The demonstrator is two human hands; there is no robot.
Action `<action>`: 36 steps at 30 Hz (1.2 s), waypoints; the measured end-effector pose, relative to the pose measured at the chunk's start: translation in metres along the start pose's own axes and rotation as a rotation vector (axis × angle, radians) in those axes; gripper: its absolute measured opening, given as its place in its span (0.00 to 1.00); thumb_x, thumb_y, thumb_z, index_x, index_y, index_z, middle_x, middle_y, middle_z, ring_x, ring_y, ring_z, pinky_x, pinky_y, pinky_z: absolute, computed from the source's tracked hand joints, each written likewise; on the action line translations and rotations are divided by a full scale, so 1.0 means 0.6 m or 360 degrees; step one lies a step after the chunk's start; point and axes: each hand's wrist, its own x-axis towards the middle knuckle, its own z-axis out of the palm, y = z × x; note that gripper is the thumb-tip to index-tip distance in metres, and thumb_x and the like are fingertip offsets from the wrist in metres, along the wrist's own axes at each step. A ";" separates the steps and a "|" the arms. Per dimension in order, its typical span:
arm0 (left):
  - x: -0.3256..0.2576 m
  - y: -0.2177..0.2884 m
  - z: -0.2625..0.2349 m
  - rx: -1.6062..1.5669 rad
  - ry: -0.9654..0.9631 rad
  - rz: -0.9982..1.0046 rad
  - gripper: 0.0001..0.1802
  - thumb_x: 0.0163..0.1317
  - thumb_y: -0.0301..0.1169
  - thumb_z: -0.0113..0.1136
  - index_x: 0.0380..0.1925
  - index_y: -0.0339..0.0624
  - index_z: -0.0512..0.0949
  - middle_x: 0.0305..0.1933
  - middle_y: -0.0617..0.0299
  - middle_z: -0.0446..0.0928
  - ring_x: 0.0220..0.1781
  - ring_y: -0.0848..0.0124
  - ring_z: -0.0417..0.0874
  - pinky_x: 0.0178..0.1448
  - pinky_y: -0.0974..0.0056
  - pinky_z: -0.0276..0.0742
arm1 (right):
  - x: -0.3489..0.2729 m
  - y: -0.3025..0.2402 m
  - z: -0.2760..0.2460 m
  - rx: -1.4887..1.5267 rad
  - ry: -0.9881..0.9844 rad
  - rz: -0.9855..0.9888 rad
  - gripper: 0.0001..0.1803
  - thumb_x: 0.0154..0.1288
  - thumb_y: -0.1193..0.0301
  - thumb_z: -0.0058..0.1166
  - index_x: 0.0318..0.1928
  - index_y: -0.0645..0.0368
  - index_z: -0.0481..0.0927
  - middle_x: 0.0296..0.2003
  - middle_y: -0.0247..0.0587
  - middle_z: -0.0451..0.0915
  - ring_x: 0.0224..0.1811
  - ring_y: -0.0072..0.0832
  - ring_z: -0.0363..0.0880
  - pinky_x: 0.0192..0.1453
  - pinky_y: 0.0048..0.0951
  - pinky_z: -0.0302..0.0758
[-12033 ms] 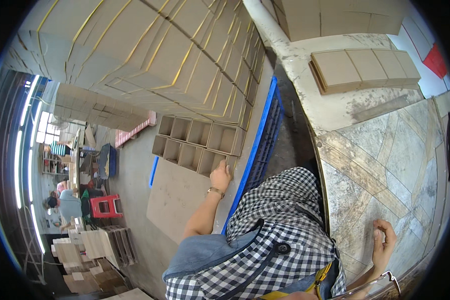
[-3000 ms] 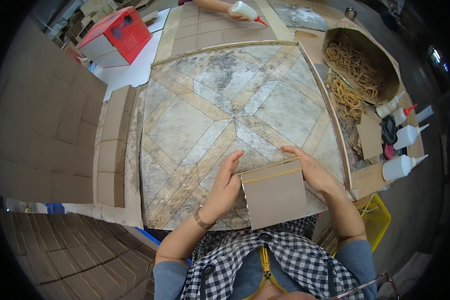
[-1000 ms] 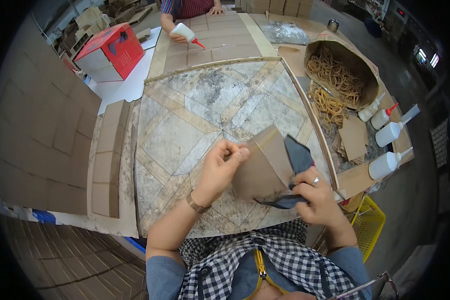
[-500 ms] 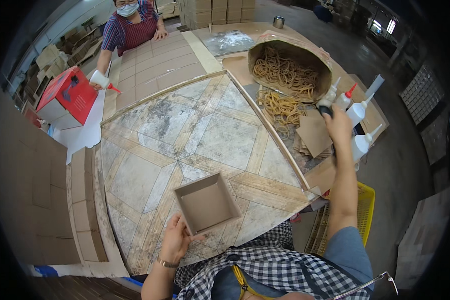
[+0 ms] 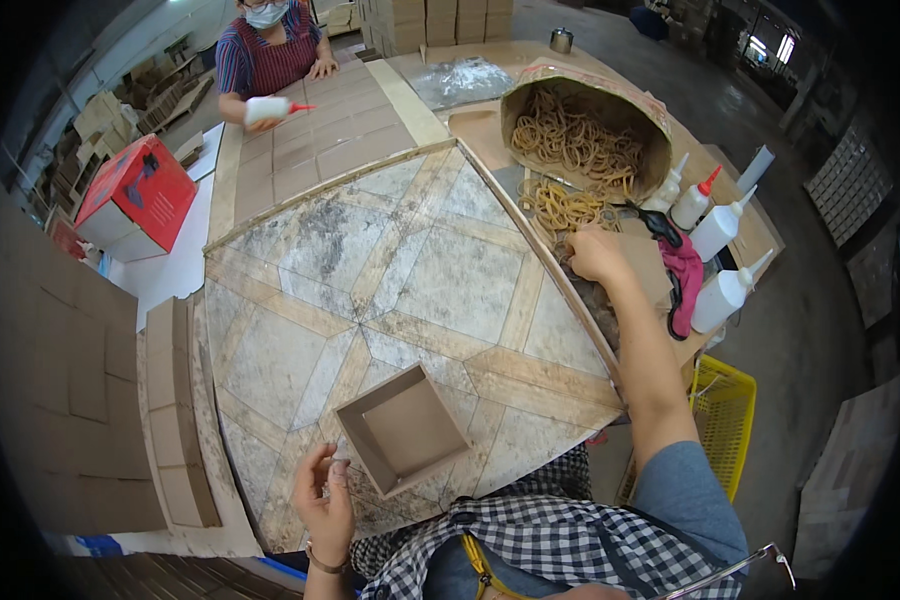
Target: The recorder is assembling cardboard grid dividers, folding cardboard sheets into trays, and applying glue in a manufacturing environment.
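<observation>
A square, shallow cardboard box [image 5: 403, 432], hollow side up, sits on the patterned board near me. My left hand [image 5: 327, 503] is beside its left edge, apart from it, with curled fingers spread and nothing in them. Across the board's right rim, my right hand [image 5: 598, 253] reaches down by the yellow rubber bands [image 5: 568, 206] and the flat cardboard pieces [image 5: 648, 256]. Its fingers are bent together, and anything in them is hidden. Just right of it lie a black-handled tool [image 5: 662, 226] and a pink cloth [image 5: 682, 283].
White squeeze bottles [image 5: 722, 300] stand along the table's right side. A sack [image 5: 660, 140] of tan rubber bands lies behind my right hand. Across the table a co-worker's hand holds a red-tipped bottle [image 5: 267, 110]. A yellow basket [image 5: 726, 420] is below right.
My right hand has left the black item by the bottles and moved left to the rubber bands. My left hand has come off the box. The co-worker's bottle has moved up and right.
</observation>
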 end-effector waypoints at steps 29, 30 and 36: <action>0.041 0.042 -0.032 0.0575 -0.0548 0.0569 0.37 0.43 0.23 0.57 0.59 0.41 0.63 0.62 0.46 0.62 0.64 0.50 0.65 0.64 0.54 0.64 | -0.233 -0.252 -0.062 0.1323 -0.0318 -0.0914 0.26 0.52 0.74 0.56 0.54 0.60 0.70 0.43 0.50 0.79 0.46 0.40 0.80 0.49 0.34 0.75; 0.050 0.036 -0.027 0.0424 -0.0620 0.0521 0.39 0.42 0.24 0.57 0.61 0.41 0.60 0.64 0.47 0.61 0.67 0.51 0.63 0.67 0.53 0.60 | -0.224 -0.256 -0.057 0.1357 -0.0284 -0.1004 0.29 0.51 0.74 0.56 0.57 0.61 0.68 0.47 0.51 0.77 0.50 0.41 0.77 0.53 0.35 0.73; 0.079 -0.019 -0.014 -0.0160 -0.0690 0.0437 0.39 0.44 0.21 0.54 0.62 0.39 0.57 0.63 0.49 0.64 0.68 0.59 0.64 0.70 0.54 0.57 | -0.191 -0.287 -0.029 0.1623 -0.0199 -0.1195 0.31 0.49 0.76 0.50 0.59 0.66 0.67 0.52 0.52 0.75 0.56 0.42 0.73 0.61 0.35 0.68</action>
